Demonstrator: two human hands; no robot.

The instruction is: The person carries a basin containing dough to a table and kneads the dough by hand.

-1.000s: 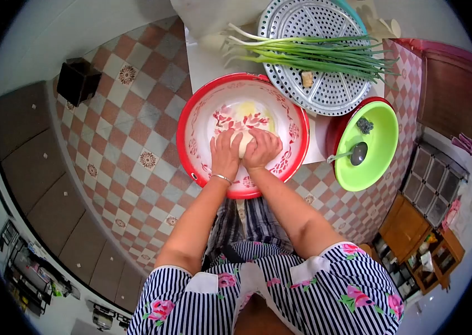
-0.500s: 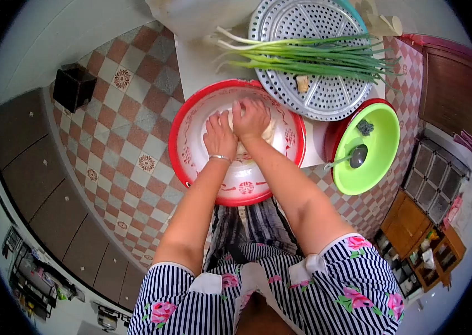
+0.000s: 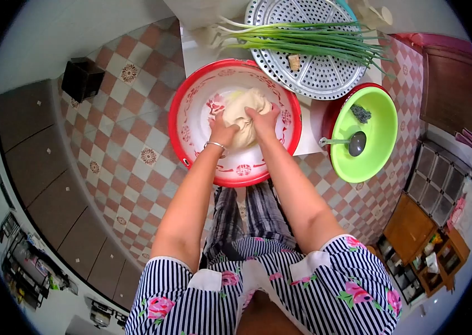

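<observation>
A pale lump of dough (image 3: 245,106) sits in a white enamel basin (image 3: 197,123) with a red rim and red printed patterns. My left hand (image 3: 223,132), with a bracelet at its wrist, grips the dough's near left side. On the right side, my right hand (image 3: 264,120) holds the dough, thumb on top and fingers curled round its edge. Both hands are closed on it, and some fingertips are hidden behind or under the dough. Its surface is folded and creased between the thumbs.
Behind the basin, green onions (image 3: 308,42) lie across a perforated metal steamer tray (image 3: 325,84), beside a small piece of ginger-like root (image 3: 294,62). At right, a green basin (image 3: 373,162) holds a ladle (image 3: 357,144) and a dark scouring pad (image 3: 360,114). A black bin (image 3: 82,79) stands on the tiled floor.
My hands were pressing flat on the dough; now they have drawn back toward me and apart, gripping its sides. More of the dough shows. The view has shifted slightly.
</observation>
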